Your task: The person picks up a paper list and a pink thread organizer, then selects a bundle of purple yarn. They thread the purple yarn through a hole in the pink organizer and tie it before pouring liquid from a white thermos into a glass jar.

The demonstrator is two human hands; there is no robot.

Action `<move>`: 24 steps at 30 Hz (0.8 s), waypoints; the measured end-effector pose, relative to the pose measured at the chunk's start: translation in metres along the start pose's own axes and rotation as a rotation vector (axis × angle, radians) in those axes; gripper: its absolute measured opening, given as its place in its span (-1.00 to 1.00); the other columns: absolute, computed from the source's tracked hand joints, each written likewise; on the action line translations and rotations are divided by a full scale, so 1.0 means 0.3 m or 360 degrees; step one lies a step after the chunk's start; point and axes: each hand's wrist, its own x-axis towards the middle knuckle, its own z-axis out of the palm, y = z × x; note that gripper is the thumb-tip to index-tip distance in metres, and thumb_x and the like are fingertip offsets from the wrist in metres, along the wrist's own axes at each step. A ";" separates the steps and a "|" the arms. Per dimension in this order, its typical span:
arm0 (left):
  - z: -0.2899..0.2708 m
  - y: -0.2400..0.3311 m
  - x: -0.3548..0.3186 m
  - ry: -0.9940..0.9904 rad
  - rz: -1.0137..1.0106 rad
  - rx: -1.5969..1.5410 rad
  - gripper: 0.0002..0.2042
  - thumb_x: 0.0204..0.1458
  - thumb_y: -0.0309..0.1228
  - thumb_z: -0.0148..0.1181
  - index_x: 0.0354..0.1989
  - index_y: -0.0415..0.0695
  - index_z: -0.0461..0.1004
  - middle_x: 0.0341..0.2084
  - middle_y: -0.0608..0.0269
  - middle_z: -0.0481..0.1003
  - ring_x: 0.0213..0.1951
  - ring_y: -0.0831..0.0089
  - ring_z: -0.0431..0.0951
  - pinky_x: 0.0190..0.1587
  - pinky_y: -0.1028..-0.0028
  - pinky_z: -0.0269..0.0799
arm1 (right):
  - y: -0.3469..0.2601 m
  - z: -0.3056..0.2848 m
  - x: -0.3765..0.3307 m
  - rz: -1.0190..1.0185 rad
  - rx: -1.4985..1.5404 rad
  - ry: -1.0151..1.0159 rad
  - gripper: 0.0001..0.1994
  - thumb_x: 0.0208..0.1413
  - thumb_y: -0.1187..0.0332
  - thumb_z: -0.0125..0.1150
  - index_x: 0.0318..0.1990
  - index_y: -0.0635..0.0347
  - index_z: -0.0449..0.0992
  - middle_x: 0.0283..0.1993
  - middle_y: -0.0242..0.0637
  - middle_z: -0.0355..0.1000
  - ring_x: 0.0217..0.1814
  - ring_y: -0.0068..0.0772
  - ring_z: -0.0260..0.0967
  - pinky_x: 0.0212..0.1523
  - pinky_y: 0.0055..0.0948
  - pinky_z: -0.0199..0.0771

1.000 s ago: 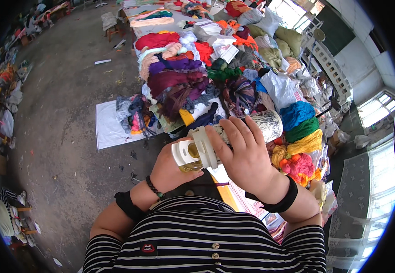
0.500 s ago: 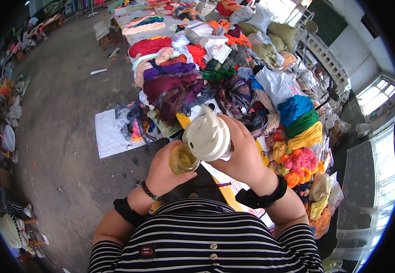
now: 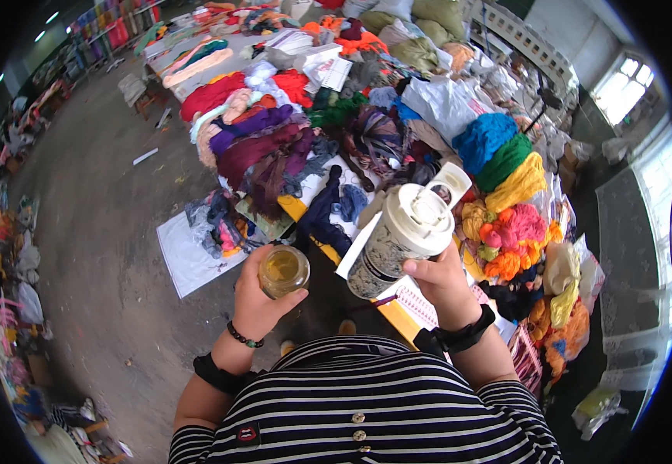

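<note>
My left hand (image 3: 257,292) is wrapped round a small glass jar (image 3: 284,271) with yellowish liquid in it, its round mouth facing up. In my right hand (image 3: 442,284) is a large patterned thermos (image 3: 386,251) with a white lid (image 3: 421,213) and a raised carrying loop. The thermos leans with its lid up and to the right, over the table's yellow edge. Jar and thermos are apart. Part of the thermos side is hidden behind my right fingers.
Heaps of yarn (image 3: 266,155) in many colours cover the long table, with blue (image 3: 484,139), green and yellow skeins at the right. A white sheet (image 3: 193,259) holding scraps lies on the floor at the left. A stool (image 3: 135,91) stands farther back.
The thermos, tilted over the jar before, has swung right and more upright. My left hand has drawn the jar slightly left, leaving a gap. The head view has shifted.
</note>
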 end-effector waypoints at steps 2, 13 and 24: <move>0.020 -0.015 0.021 -0.0057 0.0007 0.0018 -0.17 -0.22 -0.33 0.62 0.26 -0.27 0.28 0.04 0.05 0.54 0.09 0.28 0.56 0.17 0.31 0.45 | -0.001 -0.096 -0.056 -0.0071 -0.0151 0.0146 -0.09 -0.23 0.52 0.59 0.36 0.31 0.22 0.25 -0.22 0.43 0.31 -0.31 0.37 0.40 -0.25 0.25; 0.366 -0.085 0.214 -0.0330 -0.0165 -0.0263 -0.10 -0.11 -0.42 0.54 0.41 -0.26 0.12 0.17 0.10 0.39 0.17 0.32 0.46 0.26 0.32 0.39 | -0.042 -0.576 -0.406 -0.0133 -0.0379 0.0904 -0.04 -0.28 0.51 0.62 0.36 0.24 0.19 0.22 -0.24 0.43 0.29 -0.32 0.37 0.36 -0.24 0.29; 0.697 -0.115 0.376 -0.0336 -0.0080 -0.0183 -0.09 -0.04 -0.31 0.51 0.43 -0.29 0.08 0.30 0.07 0.28 0.32 0.22 0.34 0.37 0.23 0.26 | 0.129 -1.391 -0.340 -0.0500 -0.1129 0.1686 -0.20 -0.19 0.39 0.62 0.20 0.26 0.22 0.11 -0.17 0.47 0.17 -0.30 0.46 0.23 -0.32 0.41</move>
